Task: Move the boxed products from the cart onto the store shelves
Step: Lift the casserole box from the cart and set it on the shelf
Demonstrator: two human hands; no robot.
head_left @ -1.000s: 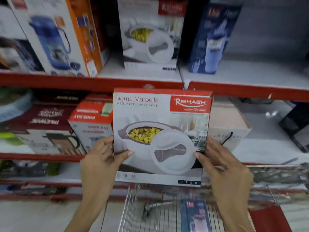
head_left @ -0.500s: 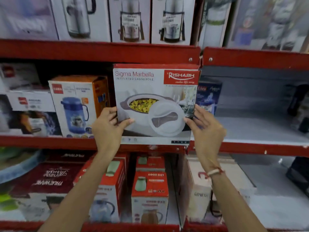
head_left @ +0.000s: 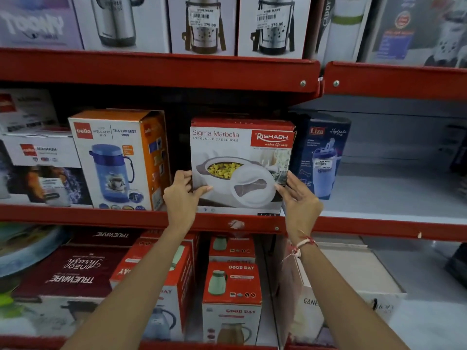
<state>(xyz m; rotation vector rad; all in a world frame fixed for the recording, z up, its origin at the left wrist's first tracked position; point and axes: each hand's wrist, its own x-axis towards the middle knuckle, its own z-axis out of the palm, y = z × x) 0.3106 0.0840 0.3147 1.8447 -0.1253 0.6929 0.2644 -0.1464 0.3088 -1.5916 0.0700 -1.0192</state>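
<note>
A white and red casserole box point(head_left: 241, 157) marked "Sigma Marbella" stands on the middle red shelf point(head_left: 101, 217), between an orange Cello jug box point(head_left: 118, 160) and a dark blue Liza bottle box point(head_left: 319, 157). My left hand point(head_left: 180, 195) grips its lower left edge, thumb across the front. At the lower right edge my right hand point(head_left: 298, 198) holds it, fingers spread along the side. The box's bottom edge sits behind the shelf's front lip. The cart is out of view.
Flask boxes point(head_left: 202, 24) fill the top shelf. Red "Good Day" boxes point(head_left: 231, 299) and maroon Trueware boxes point(head_left: 73, 271) sit on the lower shelf. Right of the Liza box the grey shelf surface point(head_left: 394, 193) is bare.
Both hands lifted the casserole box from above the cart up to the middle shelf and pushed it back into the gap between the Cello and Liza boxes. My view tilted upward.
</note>
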